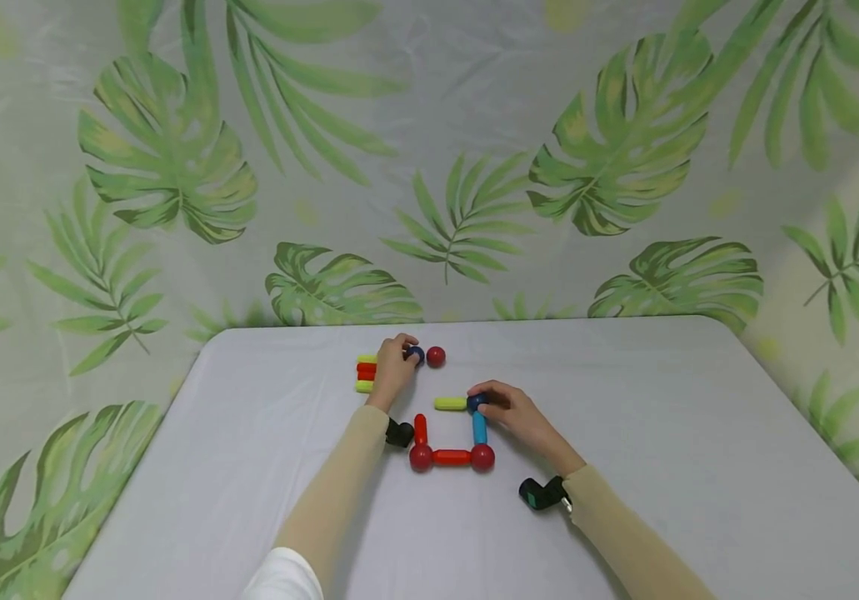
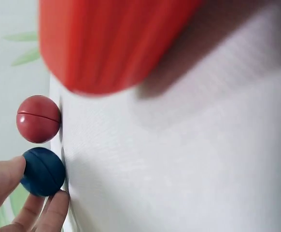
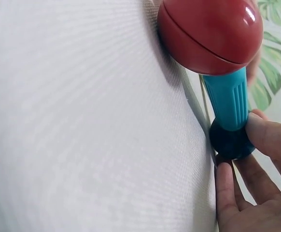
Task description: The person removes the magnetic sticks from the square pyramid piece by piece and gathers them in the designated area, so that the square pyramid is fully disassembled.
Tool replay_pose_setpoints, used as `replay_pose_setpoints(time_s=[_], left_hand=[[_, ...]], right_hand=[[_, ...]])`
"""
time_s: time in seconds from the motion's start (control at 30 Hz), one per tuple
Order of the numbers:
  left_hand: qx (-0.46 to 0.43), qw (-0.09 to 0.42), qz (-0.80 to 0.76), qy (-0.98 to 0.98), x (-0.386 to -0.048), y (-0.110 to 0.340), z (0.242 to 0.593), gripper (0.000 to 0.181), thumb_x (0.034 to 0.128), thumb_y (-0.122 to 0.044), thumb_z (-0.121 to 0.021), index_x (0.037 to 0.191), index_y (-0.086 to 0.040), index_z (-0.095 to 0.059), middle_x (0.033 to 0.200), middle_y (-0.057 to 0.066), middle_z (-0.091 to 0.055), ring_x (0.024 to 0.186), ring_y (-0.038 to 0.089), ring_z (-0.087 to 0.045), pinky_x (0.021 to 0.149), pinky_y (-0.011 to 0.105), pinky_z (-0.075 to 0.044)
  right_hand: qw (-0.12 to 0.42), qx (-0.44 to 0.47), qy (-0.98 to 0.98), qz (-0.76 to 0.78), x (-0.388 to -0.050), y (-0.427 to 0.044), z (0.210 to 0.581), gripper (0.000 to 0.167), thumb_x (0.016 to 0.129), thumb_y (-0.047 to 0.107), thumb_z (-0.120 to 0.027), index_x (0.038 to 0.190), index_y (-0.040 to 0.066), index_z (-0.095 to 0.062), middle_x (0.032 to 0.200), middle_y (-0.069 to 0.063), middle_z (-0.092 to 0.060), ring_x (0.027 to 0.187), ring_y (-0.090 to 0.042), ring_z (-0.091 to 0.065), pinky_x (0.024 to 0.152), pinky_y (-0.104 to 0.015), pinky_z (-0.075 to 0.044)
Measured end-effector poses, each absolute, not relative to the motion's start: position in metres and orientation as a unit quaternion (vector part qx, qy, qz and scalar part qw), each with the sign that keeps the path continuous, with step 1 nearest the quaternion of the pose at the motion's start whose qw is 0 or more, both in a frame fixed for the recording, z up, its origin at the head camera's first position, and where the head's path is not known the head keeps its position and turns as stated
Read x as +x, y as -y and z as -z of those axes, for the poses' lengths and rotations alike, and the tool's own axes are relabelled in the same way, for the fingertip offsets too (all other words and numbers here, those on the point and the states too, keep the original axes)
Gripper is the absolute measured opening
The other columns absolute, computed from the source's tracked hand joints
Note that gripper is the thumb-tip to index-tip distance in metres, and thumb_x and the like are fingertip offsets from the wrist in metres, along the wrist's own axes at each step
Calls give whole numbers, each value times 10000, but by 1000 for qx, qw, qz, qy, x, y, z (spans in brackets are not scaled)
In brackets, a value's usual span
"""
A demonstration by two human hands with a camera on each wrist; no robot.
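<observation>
At the table's back, the left hand [image 1: 395, 367] grips a blue ball [image 1: 416, 355], thumb on one side and fingers on the other in the left wrist view [image 2: 43, 171]. Beside that ball lies a red ball [image 1: 436, 357]. The right hand [image 1: 516, 412] holds another blue ball [image 1: 476, 403] at the corner of a joined shape. From this corner a yellow-green stick [image 1: 450, 403] points left and a blue stick [image 1: 480, 429] runs to a red ball [image 1: 482, 457]. A red stick [image 1: 451, 457] links it to another red ball [image 1: 421, 457], with an upright red stick [image 1: 420, 429] above.
Several red and yellow-green sticks [image 1: 365, 387] lie left of the left hand, partly covered by it. The white table [image 1: 624, 400] ends at a leaf-patterned cloth [image 1: 474, 125] behind. A black wrist camera [image 1: 541, 493] sits at the right sleeve, another [image 1: 400, 433] at the left.
</observation>
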State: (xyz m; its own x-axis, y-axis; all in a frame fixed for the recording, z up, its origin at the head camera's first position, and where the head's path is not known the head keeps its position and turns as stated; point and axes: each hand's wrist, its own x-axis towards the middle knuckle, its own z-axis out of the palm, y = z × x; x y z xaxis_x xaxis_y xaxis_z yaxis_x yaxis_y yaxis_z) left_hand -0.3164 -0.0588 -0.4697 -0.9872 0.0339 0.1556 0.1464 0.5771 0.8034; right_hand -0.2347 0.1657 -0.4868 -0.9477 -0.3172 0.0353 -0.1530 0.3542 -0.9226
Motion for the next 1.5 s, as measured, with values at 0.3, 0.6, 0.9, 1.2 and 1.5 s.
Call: replay_pose_setpoints(time_s=[0.3, 0.6, 0.9, 1.2, 1.5], left_hand=[[-157, 5, 418, 895, -290, 64, 458, 194, 892, 16, -622, 1083, -13, -606, 1057, 152, -562, 967, 286, -551, 850, 380, -486], [-251, -119, 354, 893, -269, 52, 463, 235, 871, 8, -652, 1096, -41, -606, 1012, 93, -627, 908, 216, -574, 812, 304, -496], [-234, -53, 320, 917, -263, 51, 461, 116, 858, -17, -690, 969, -38, -664, 877, 49, -616, 820, 184, -547, 747, 277, -492], [-188, -7, 375, 908, -262, 103, 454, 141, 813, 27, -715, 933, -46, -696, 895, 31, -655, 832, 182, -593, 773, 321, -510], [-120, 27, 322, 939, -262, 144, 463, 127, 785, 56, -733, 874, -10, -672, 850, 77, -591, 793, 211, -547, 728, 339, -486]], right_hand=[[68, -158, -820, 546, -234, -166, 485, 264, 957, 64, -570, 1217, 22, -599, 1231, -167, -567, 1107, -315, -521, 970, -457, -427], [72, -182, -806, 558, -229, -164, 472, 273, 950, -8, -546, 1211, -88, -558, 1224, -269, -546, 1121, -413, -505, 979, -533, -391], [63, -179, -811, 553, -235, -166, 486, 270, 961, 38, -550, 1219, -38, -575, 1225, -213, -565, 1115, -359, -522, 976, -492, -412], [63, -164, -819, 546, -235, -167, 485, 260, 951, 48, -570, 1207, 19, -603, 1222, -155, -573, 1117, -320, -517, 978, -470, -418], [62, -173, -815, 550, -238, -167, 490, 261, 952, 39, -563, 1209, 12, -600, 1223, -166, -571, 1124, -331, -516, 979, -485, -413]])
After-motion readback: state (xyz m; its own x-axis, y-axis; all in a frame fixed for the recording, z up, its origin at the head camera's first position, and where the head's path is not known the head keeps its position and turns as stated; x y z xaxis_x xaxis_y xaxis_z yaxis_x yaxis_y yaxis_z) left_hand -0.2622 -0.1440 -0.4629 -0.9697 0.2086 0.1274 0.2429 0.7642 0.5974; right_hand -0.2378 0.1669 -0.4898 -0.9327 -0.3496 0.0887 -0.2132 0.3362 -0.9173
